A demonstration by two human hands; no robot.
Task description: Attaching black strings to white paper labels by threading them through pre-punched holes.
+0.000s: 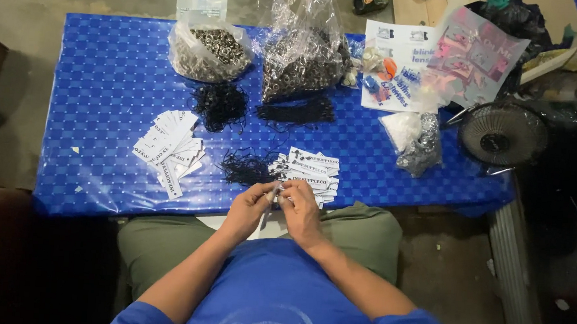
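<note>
My left hand (pixel 249 205) and my right hand (pixel 301 208) meet at the near edge of the blue table (pixel 107 71), fingers pinched together on a small white paper tag (pixel 274 196). Whether a string is also between the fingers I cannot tell. Just beyond my hands lies a stack of white printed tags (pixel 309 170), with a tangle of black strings (pixel 245 167) to its left. A second fanned pile of white tags (pixel 170 148) lies further left.
At the back stand two clear bags of metal rings (pixel 210 47) (pixel 303 56), with more black string bundles (pixel 220 103) (pixel 297 109) in front. Printed packets (pixel 428 60) and a small bag (pixel 418 140) lie right. A small fan (pixel 502 135) sits at the table's right edge.
</note>
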